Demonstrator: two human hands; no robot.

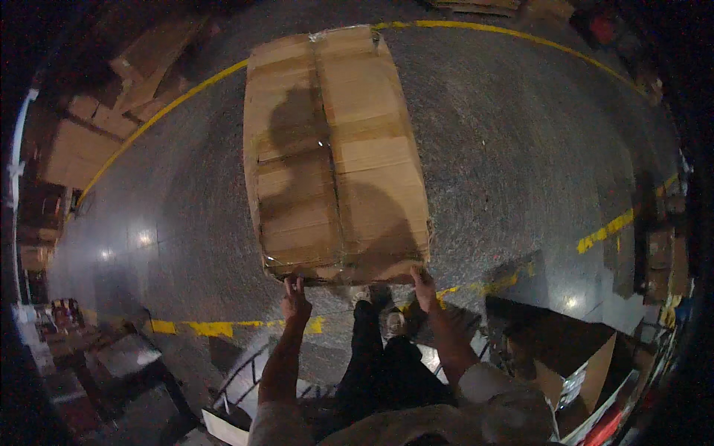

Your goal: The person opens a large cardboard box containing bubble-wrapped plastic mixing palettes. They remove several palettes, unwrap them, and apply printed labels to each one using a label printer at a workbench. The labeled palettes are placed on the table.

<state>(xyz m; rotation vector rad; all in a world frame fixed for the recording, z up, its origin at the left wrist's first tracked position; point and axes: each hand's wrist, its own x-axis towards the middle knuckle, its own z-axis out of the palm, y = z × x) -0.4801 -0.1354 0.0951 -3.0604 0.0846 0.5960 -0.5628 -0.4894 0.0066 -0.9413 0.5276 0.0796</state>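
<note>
A large, long cardboard box (372,160) stretches away in front of me, its top seamed down the middle and crossed by bands of tape. At its near left corner, the fingers of my left hand (296,303) hold the lower edge. My right hand (424,288) grips the near right corner, thumb side up against the cardboard. Fingertips of both hands are partly hidden by the box edge. A shadow of a head and shoulders falls across the top. My legs and shoes show just below the near edge.
Yellow lines (212,328) mark the dark concrete floor (513,149). Stacked cartons (82,149) stand along the far left. An open cardboard box (587,372) is close at my lower right, and a dark table-like frame (126,357) at lower left. Metal racking lies behind my legs.
</note>
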